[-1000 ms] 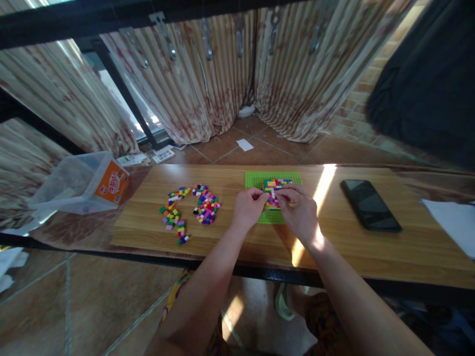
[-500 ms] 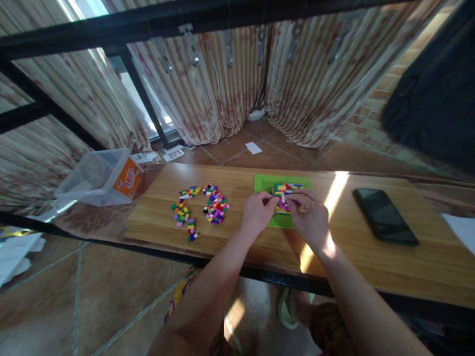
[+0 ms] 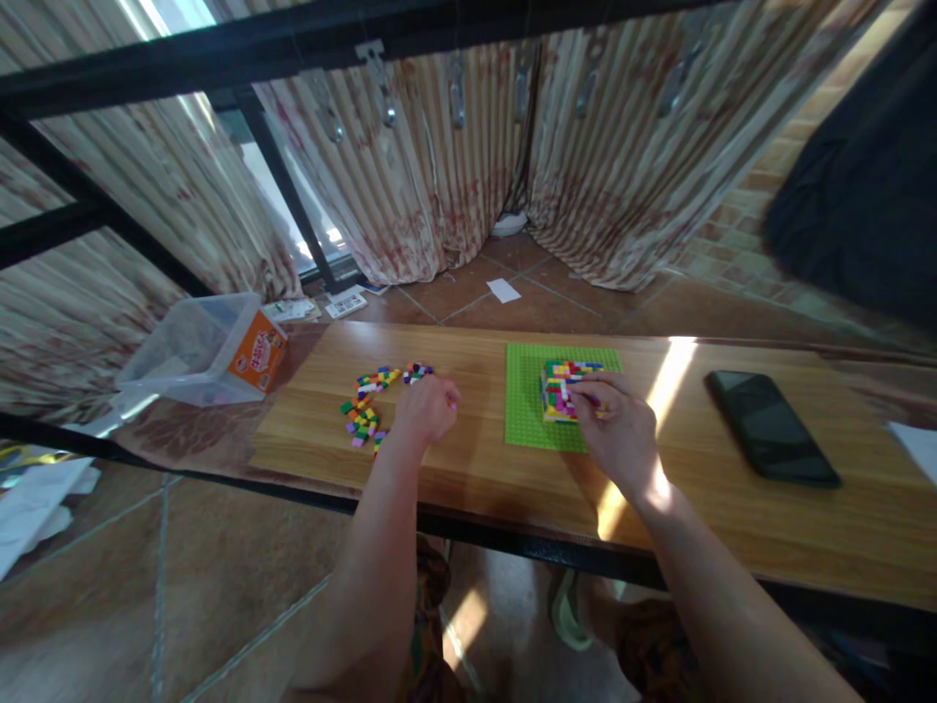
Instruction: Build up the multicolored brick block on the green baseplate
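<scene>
My left hand (image 3: 427, 408) is over the right-hand pile of small toy bricks (image 3: 417, 371), covering most of it. Its fingers are curled down and close together; whatever they hold is hidden, though a bit of pink shows by the fingertips. On a green studded baseplate (image 3: 525, 410) sits a low block built of many-coloured bricks (image 3: 554, 400). My right hand (image 3: 619, 425) rests at the right side of this brick block, thumb and forefinger pinched over its top, the other fingers curled around its side and partly hidden.
More loose bricks (image 3: 360, 422) lie in a curve on the left of the wooden table (image 3: 475, 469). A black phone (image 3: 772, 428) lies to the right. Beyond the table's left end stands a clear plastic box (image 3: 194, 347) with an orange label. Curtains (image 3: 454, 186) hang behind.
My left hand has left the brick block and moved left to the brick pile. My right hand has stayed at the block. The view has shifted slightly.
</scene>
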Motion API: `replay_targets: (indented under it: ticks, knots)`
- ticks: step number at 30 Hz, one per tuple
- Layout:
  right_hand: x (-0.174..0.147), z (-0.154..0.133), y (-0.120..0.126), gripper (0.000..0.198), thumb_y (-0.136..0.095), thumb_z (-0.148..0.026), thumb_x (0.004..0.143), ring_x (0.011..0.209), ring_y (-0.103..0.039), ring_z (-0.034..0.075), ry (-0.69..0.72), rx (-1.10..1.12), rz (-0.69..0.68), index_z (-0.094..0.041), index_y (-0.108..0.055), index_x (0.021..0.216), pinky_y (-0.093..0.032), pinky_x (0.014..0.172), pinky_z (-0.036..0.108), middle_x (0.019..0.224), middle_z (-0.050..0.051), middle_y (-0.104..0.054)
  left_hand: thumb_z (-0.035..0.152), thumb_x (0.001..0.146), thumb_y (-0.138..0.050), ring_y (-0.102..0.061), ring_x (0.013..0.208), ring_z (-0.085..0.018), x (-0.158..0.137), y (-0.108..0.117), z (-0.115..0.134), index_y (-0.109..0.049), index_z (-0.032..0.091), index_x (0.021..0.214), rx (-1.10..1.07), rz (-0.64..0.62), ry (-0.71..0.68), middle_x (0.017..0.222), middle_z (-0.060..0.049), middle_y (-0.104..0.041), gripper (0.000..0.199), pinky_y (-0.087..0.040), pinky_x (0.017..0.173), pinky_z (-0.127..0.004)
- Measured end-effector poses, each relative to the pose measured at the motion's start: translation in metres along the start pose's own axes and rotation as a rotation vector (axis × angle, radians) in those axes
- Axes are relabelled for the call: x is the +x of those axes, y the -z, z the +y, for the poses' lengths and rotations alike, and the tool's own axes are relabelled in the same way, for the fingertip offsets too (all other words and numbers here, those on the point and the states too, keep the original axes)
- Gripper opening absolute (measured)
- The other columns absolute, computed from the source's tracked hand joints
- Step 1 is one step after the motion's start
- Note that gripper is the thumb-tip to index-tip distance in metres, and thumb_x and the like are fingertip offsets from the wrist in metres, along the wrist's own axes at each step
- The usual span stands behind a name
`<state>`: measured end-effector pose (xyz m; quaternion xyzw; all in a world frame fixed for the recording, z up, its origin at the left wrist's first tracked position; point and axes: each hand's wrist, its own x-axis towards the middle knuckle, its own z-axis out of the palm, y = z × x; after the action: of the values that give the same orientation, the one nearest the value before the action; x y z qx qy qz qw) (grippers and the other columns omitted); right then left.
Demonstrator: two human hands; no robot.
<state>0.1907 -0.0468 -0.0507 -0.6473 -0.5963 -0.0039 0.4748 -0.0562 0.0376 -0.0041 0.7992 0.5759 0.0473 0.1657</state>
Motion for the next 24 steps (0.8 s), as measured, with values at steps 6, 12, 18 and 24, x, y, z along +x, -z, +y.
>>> replay_targets:
  ticks: [6,12,18,24]
  knots:
    - [0.0,0.0,0.0,0.017,-0.058,-0.024,0.086,0.097,-0.067,0.025,0.009,-0.001,0.003,-0.022,-0.076,0.087,-0.056,0.09,0.045,0.101,0.01,-0.071,0.019,0.083,-0.062,-0.07,0.096,-0.024,0.001,0.0,0.001,-0.079,0.021,0.092,0.072,-0.016,0.022,0.091,-0.009,-0.077,0.019,-0.052,0.088,-0.033]
    - [0.0,0.002,0.0,0.018,-0.058,-0.025,0.087,0.096,-0.067,0.025,0.022,-0.014,0.003,-0.021,-0.075,0.087,-0.056,0.088,0.045,0.099,0.01,-0.071,0.021,0.087,-0.061,-0.07,0.09,-0.021,0.005,-0.003,0.006,-0.077,0.017,0.09,-0.003,-0.006,-0.019,0.091,-0.009,-0.076,0.016,-0.052,0.086,-0.032]
    - [0.0,-0.002,0.001,0.018,-0.057,-0.024,0.087,0.094,-0.068,0.025,0.024,-0.014,0.008,-0.02,-0.075,0.085,-0.056,0.089,0.045,0.098,0.01,-0.072,0.016,0.087,-0.059,-0.068,0.079,-0.018,0.007,-0.016,0.031,-0.071,0.015,0.087,-0.297,0.052,-0.154,0.086,-0.007,-0.076,0.012,-0.053,0.079,-0.03]
    - [0.001,-0.002,0.001,0.019,-0.057,-0.023,0.087,0.095,-0.068,0.025,0.03,-0.021,0.012,-0.019,-0.076,0.086,-0.056,0.089,0.045,0.099,0.011,-0.071,0.013,0.082,-0.062,-0.066,0.073,-0.015,0.003,-0.037,0.064,-0.066,0.016,0.082,-0.571,0.088,-0.248,0.077,-0.003,-0.072,0.004,-0.052,0.071,-0.027]
